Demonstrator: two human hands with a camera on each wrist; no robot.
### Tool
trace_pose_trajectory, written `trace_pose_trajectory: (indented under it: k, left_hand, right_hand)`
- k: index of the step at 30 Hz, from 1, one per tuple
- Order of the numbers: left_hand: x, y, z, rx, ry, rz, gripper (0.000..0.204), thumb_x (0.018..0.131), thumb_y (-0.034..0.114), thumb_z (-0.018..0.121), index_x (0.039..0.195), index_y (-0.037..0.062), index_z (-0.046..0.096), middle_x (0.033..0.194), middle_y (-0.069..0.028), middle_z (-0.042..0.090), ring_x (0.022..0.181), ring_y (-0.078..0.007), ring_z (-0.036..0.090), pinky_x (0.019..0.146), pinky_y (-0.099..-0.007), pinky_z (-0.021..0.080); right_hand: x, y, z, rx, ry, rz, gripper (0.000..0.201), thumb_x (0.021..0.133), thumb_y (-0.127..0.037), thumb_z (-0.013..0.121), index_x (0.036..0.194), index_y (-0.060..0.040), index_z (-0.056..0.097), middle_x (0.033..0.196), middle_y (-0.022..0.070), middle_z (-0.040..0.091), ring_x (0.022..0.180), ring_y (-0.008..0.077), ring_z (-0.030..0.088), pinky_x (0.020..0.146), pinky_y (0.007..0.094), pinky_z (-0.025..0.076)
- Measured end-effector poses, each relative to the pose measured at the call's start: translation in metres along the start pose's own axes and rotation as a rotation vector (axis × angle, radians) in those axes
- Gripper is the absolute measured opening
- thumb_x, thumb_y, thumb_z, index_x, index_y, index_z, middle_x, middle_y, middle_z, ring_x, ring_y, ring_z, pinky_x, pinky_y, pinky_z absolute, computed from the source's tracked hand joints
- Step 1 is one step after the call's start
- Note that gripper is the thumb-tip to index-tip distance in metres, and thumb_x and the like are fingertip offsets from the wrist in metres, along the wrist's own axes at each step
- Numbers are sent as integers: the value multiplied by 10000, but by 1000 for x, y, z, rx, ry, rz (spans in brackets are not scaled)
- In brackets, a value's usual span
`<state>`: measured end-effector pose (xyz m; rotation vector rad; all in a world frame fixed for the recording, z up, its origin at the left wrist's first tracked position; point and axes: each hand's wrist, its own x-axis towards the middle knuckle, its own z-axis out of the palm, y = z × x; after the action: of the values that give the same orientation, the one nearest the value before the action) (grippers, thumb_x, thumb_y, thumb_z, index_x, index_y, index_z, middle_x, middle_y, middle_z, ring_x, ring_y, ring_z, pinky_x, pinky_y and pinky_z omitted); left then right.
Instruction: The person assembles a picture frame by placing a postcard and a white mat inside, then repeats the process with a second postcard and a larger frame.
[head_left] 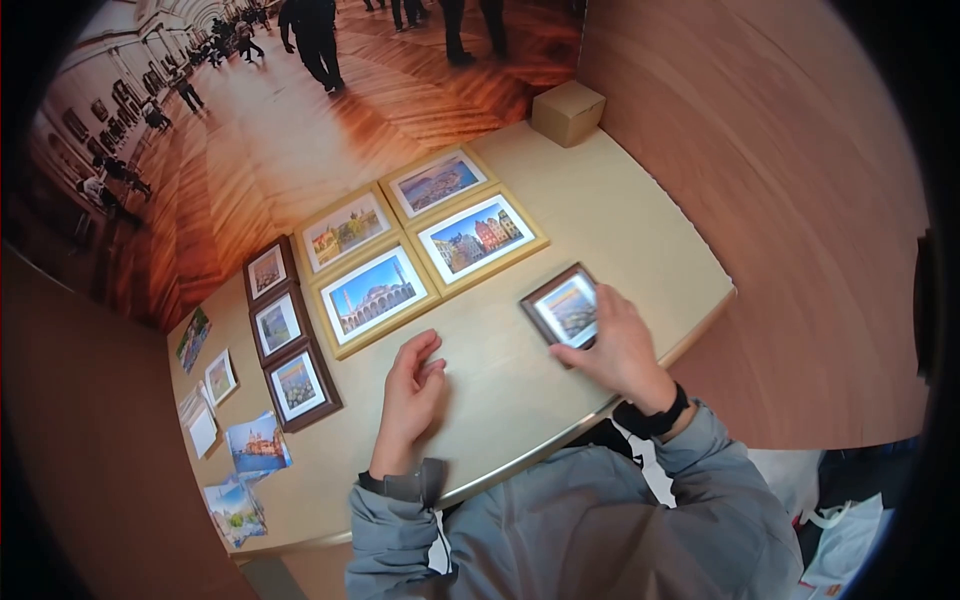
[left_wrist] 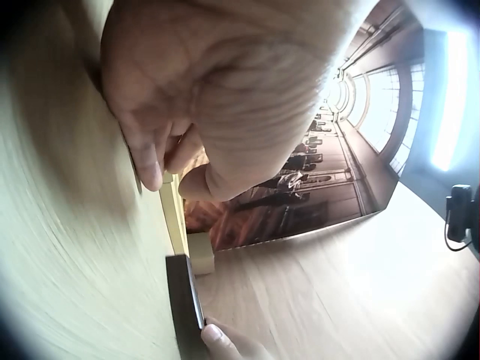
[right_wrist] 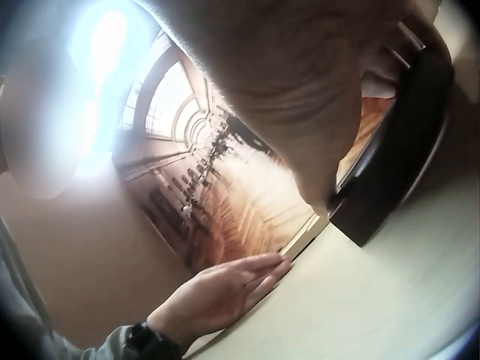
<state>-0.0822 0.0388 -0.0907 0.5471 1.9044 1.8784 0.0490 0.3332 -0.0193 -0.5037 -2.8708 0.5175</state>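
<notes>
My right hand (head_left: 628,348) grips a small dark brown picture frame (head_left: 562,306) by its right side, thumb at the near edge and fingers along the far one. The framed photo shows a town under an orange sky. In the right wrist view the dark frame (right_wrist: 397,150) is tilted, close over the table. To its left, my left hand (head_left: 410,395) rests on the tabletop with loosely bent fingers and holds nothing. The nearest thing to it is a gold frame (head_left: 376,293) with a domed-building photo. The left wrist view shows that hand (left_wrist: 217,90) from the palm side.
Several gold frames (head_left: 478,236) form a block at the table's centre. Left of them stands a column of three dark brown frames (head_left: 302,384). Loose photos (head_left: 258,443) lie at the far left, and a cardboard box (head_left: 568,113) sits at the back right corner.
</notes>
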Motion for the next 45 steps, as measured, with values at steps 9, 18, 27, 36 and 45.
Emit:
trace_pose_trajectory:
  k: [9, 18, 27, 36, 45]
  left_hand:
    - [1, 5, 4, 37, 55, -7, 462, 988, -76, 546, 1442, 5, 557, 1443, -97, 587, 1367, -227, 565, 1090, -365, 525]
    - [2, 11, 2, -5, 57, -26, 410, 992, -73, 539, 1392, 2, 590, 1454, -108, 569, 1339, -224, 576, 1056, -374, 550]
    - [3, 19, 4, -37, 94, -52, 345, 957, -85, 585, 1289, -20, 653, 1423, -111, 589, 1285, -199, 618, 982, -282, 576]
    - [4, 17, 3, 7, 93, -58, 316, 958, -70, 612, 1264, -14, 668, 1404, -115, 614, 1294, -205, 613, 979, -294, 585]
    - [5, 20, 2, 12, 91, -66, 319, 953, -52, 635, 1267, -5, 671, 1398, -105, 619, 1296, -202, 606, 980, -295, 576]
  right_hand:
    - [87, 78, -22, 6, 14, 107, 927, 770, -551, 879, 1339, 107, 560, 1251, 280, 670, 1198, 432, 633, 1022, 461, 528]
    - [219, 64, 1, -61, -105, 127, 1035, 799, -714, 785, 1351, 130, 555, 1312, 279, 663, 1213, 405, 661, 993, 450, 553]
    - [307, 41, 33, -65, -103, 106, 1131, 769, -754, 776, 1421, 131, 514, 1367, 287, 646, 1255, 380, 656, 1022, 423, 549]
    - [348, 40, 47, -26, -86, 75, 1164, 763, -758, 777, 1451, 134, 484, 1405, 296, 628, 1289, 379, 640, 1067, 416, 522]
    - [369, 48, 62, -14, -9, 29, 1200, 748, -755, 795, 1486, 131, 462, 1438, 311, 598, 1342, 384, 598, 1117, 400, 488]
